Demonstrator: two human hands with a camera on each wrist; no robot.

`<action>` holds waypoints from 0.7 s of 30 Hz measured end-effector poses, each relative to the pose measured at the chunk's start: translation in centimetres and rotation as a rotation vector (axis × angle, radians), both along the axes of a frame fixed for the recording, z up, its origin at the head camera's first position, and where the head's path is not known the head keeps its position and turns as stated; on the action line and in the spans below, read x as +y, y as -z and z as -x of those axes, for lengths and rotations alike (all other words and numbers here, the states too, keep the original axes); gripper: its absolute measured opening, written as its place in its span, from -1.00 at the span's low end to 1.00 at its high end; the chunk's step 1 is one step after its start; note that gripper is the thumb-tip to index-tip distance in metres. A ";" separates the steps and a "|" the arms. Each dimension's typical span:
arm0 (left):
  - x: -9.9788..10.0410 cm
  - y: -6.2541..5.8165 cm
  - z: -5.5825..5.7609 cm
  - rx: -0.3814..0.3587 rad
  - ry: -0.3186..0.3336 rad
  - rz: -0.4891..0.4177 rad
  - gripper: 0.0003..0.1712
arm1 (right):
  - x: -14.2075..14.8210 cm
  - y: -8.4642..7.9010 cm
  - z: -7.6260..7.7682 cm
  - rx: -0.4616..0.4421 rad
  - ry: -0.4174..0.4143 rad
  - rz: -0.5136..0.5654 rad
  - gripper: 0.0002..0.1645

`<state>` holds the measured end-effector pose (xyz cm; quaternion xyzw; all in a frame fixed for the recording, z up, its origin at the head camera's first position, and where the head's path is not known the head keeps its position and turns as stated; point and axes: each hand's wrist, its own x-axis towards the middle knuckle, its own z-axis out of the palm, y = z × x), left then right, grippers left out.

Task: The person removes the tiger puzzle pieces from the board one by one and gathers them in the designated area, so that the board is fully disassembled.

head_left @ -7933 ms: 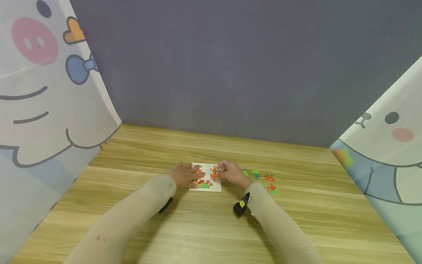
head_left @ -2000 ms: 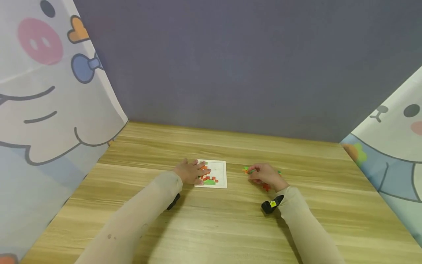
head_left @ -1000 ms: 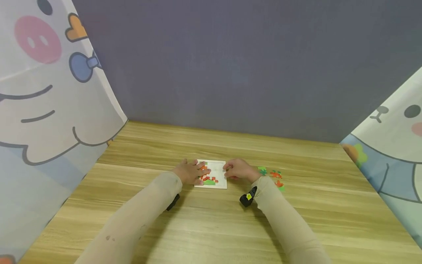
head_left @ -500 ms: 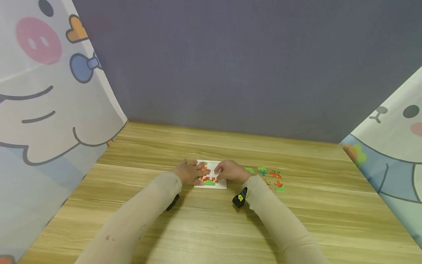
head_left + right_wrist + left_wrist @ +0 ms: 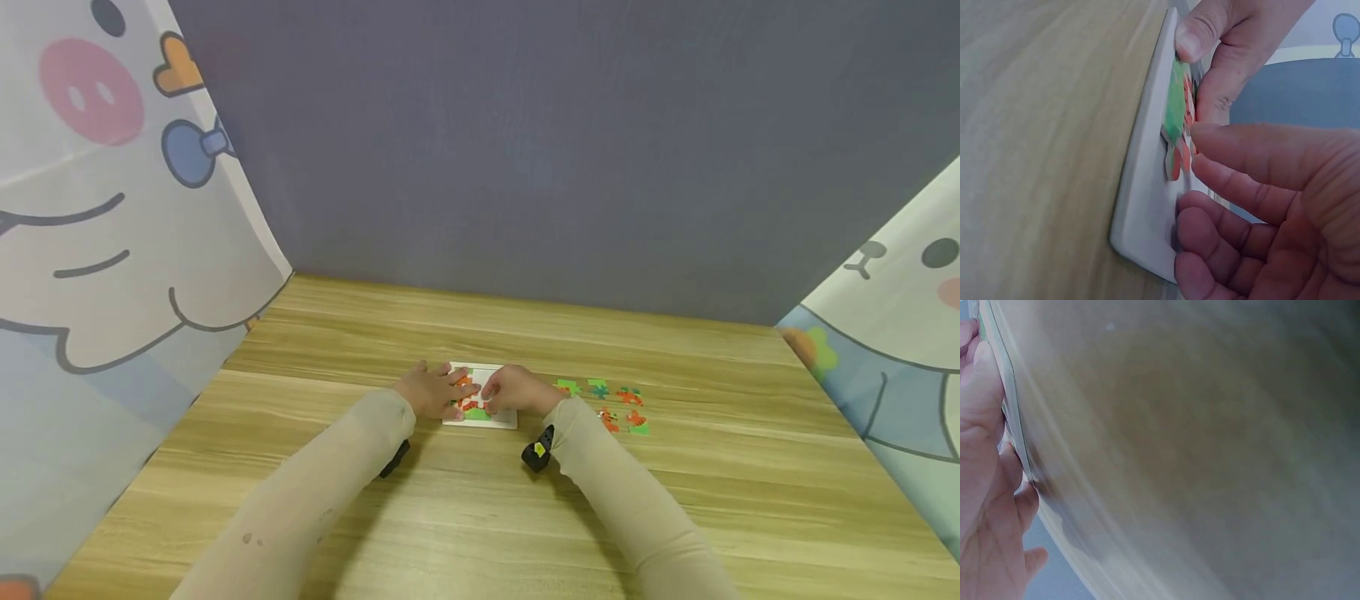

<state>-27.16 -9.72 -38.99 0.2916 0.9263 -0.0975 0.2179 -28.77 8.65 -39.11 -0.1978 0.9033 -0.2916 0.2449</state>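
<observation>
Had fingers (image 5: 465, 390) of left hand (image 5: 426, 395) spread across white puzzle tray (image 5: 483, 426). Had right hand (image 5: 521, 389) curled at green-red pieces (image 5: 1175, 103) in tray, couldn't really tell if pinching any. Saw loose pieces (image 5: 637, 423) on table (image 5: 450, 517), right of tray.

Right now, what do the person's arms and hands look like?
The left sleeve and right sleeve are long and pale beige; the left has small darker spots. The left hand and right hand are ungloved. Black devices show by both wrists; the right device bears a yellow mark.
</observation>
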 end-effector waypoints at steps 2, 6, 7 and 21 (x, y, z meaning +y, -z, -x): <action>0.0 0.0 0.0 0.004 0.006 0.007 -0.26 | -0.1 0.0 0.0 -0.010 0.008 -0.004 -0.92; -0.1 0.0 -0.1 0.015 0.017 0.017 -0.26 | -0.2 0.0 0.0 0.000 0.005 -0.033 -0.96; -0.1 0.0 -0.1 0.018 0.018 0.020 -0.26 | -0.2 -0.1 0.0 0.002 0.000 -0.039 -0.96; 0.0 0.2 0.0 0.008 0.009 0.028 -0.25 | -0.3 0.2 0.2 -0.025 -0.012 0.017 -0.93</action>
